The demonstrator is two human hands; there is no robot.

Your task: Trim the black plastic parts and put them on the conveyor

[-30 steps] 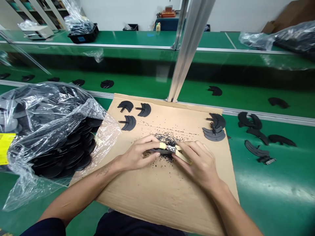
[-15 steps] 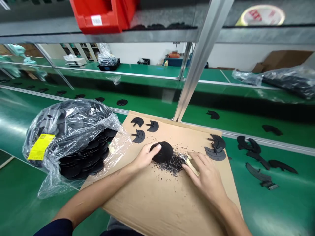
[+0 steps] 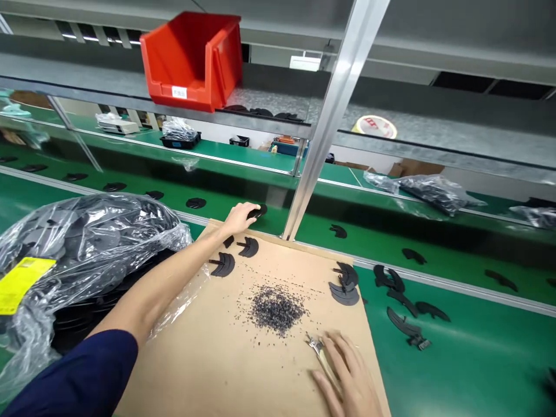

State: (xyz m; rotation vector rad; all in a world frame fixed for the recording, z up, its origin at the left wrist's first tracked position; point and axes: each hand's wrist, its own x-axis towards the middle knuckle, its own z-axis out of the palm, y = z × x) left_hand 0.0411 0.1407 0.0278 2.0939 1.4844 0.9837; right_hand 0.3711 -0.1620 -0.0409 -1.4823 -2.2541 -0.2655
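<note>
My left hand reaches over the far edge of the cardboard, its fingers closed on a round black plastic disc above the green belt. The hand hides part of the disc. Low on the right of the cardboard, my right hand holds a pair of side cutters with pale handles, their jaws pointing away from me. Between the hands lies a pile of small black clippings. Curved black pieces rest near the left forearm, and more curved pieces lie at the cardboard's right edge.
A clear bag of black discs stands on the left. Beyond the cardboard, a green belt carries spaced black parts. A metal post rises at the far edge; a red bin and tape roll sit on the shelf.
My left hand has carried the disc from over the clippings away to the belt. My right hand has drawn back toward me with the side cutters. The view has tilted up.
</note>
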